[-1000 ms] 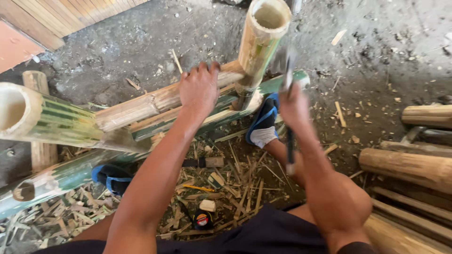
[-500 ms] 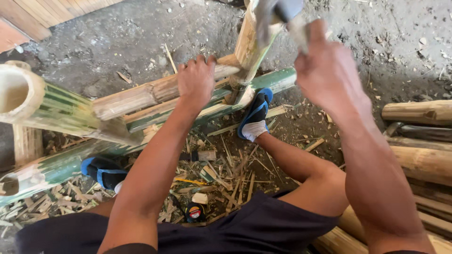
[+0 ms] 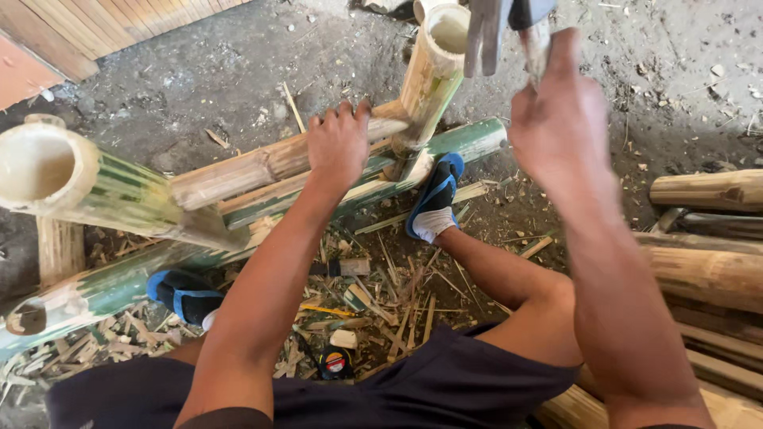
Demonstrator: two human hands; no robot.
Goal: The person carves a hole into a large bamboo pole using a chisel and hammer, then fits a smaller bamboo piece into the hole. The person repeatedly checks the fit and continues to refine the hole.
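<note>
Head view, looking down over your knees: your left hand (image 3: 338, 147) lies palm-down on the pale split bamboo rail (image 3: 262, 167), fingers spread over its top and pressing it, not curled round it; that rail runs slantwise from the fat hollow bamboo post at the left (image 3: 48, 171) toward the upright hollow bamboo tube (image 3: 433, 75) near the top, and its tip meets that tube just beside your fingertips. Your right hand (image 3: 560, 119) is raised high at the upper right, fist closed round the handle of a metal claw hammer (image 3: 497, 28), whose grey forked head sits at the top edge, just right of the upright tube's open mouth and apart from it; the handle is mostly hidden inside your fist. Under the rail lies a long green bamboo pole (image 3: 469, 141) on the ground, parallel to it, and your right foot in a blue sandal with a white sock (image 3: 435, 199) rests against that pole. Your left foot's blue sandal (image 3: 183, 295) sits near the pole's lower end. Bamboo shavings and splinters (image 3: 381, 298) litter the dirt between your legs, with a small round tape measure (image 3: 334, 364) among them near your dark shorts (image 3: 413, 389). Stacked tan bamboo logs (image 3: 699, 230) lie at the right
</note>
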